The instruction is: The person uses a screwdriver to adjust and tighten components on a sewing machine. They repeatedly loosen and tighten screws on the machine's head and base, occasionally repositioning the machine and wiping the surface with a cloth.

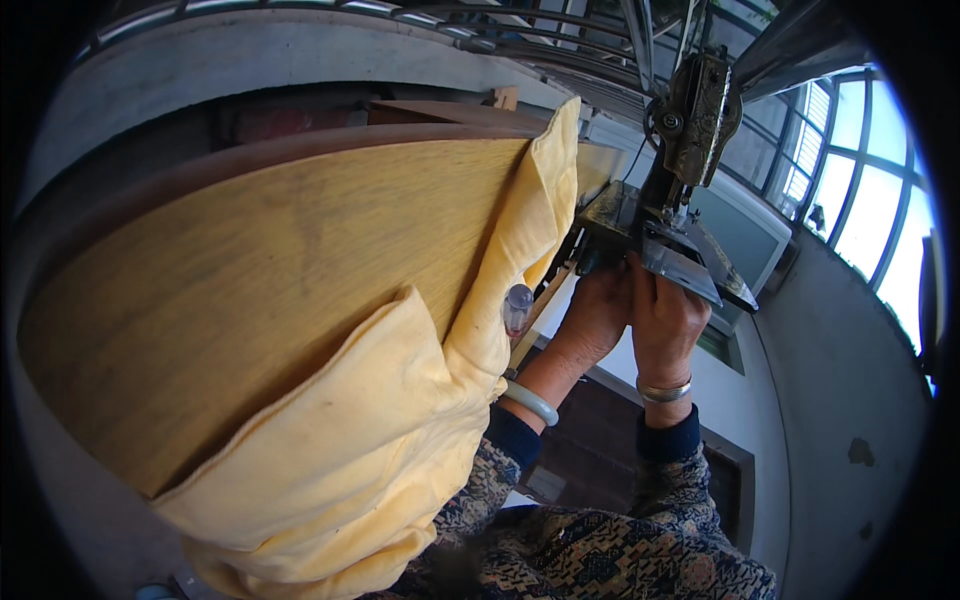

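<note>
Ahead of me on the right stands an old dark sewing machine [700,120], its needle end pointing down at the machine bed. My left hand [602,302] reaches in under the bed, and its fingertips are hidden there. Beside it and touching it, my right hand [668,315] is raised beneath a shiny metal plate [682,272] at the bed's near edge. Its fingers are bent and closed, but what they grip is out of sight. To the left, a pale yellow cloth [360,430] lies bunched over the wooden tabletop. A clear-handled screwdriver [517,308] rests against the cloth's folds.
The curved brown wooden tabletop [270,230] fills the left side. A grey wall [850,330] and barred windows [860,160] are on the right. Metal rails [560,45] run along the back. Below my forearms is a dark recess with a white frame [765,470].
</note>
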### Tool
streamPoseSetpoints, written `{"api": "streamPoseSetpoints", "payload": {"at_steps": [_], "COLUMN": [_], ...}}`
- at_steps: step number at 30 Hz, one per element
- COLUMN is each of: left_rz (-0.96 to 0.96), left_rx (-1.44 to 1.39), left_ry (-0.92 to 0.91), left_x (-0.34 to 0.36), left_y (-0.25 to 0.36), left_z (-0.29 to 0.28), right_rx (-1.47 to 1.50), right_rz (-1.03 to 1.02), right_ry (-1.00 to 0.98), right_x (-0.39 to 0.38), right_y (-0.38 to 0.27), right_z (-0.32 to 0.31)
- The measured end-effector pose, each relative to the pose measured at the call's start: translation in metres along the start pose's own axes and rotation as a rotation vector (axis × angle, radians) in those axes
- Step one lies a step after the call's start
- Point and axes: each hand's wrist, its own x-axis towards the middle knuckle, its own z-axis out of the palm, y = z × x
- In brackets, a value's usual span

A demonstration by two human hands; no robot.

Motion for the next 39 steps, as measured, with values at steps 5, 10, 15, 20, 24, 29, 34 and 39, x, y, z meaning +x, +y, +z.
{"api": "streamPoseSetpoints", "payload": {"at_steps": [5,10,15,20,24,29,34,39], "left_rz": [-0.028,0.073,0.044,0.025,0.002,0.037,0.04,0.09], "left_rx": [-0.021,0.071,0.09,0.051,0.05,0.026,0.031,0.02], "left_ry": [-0.023,0.034,-0.008,-0.01,-0.004,0.032,-0.008,0.007], "left_x": [0.0,-0.001,0.001,0.001,-0.001,-0.002,0.001,0.0], "left_y": [-0.001,0.001,0.0,-0.001,0.003,0.003,-0.001,-0.002], "left_z": [-0.001,0.001,-0.001,0.0,0.0,0.002,-0.001,0.001], "right_rx": [-0.097,-0.09,-0.141,-0.149,-0.178,-0.177,-0.262,-0.187], "right_rz": [0.047,0.056,-0.005,-0.069,0.032,0.0,-0.078,-0.052], "right_ry": [-0.048,0.002,0.001,-0.029,-0.113,-0.007,-0.021,-0.019], "right_x": [0.001,0.001,0.001,0.004,0.005,0.001,-0.007,-0.003], "right_y": [-0.002,-0.002,0.001,-0.002,-0.007,-0.002,0.008,0.004], "right_z": [0.001,0.005,0.008,0.0,0.0,0.006,0.01,0.009]}}
